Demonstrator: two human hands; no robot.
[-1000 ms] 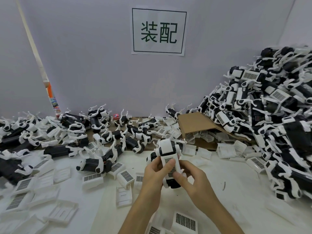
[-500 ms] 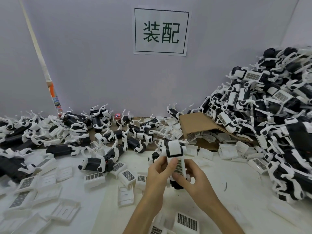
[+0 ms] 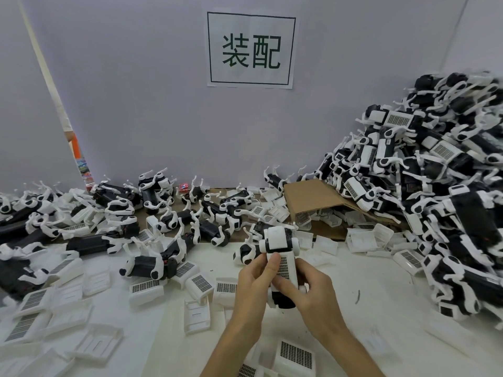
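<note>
I hold a black-and-white toy robot dog body [image 3: 279, 242] upright above the table, a little right of centre. A white cover with a dark grille [image 3: 284, 266] lies along its near side. My left hand [image 3: 254, 278] grips the body from the left, thumb pressed on the grilled cover. My right hand [image 3: 310, 288] grips it from the right, with the index finger laid across the cover's lower part. The black lower end of the toy [image 3: 283, 300] shows between my hands.
A tall heap of finished toy dogs [image 3: 435, 202] fills the right side. Scattered dog bodies [image 3: 152, 219] lie at left and centre. Loose white grilled covers [image 3: 200, 282] litter the white table [image 3: 381, 308]. A cardboard piece [image 3: 313, 197] leans behind. A sign [image 3: 251, 49] hangs on the wall.
The toy has shifted slightly to the right in my hands and turned a little. My left thumb now presses higher on the grilled cover.
</note>
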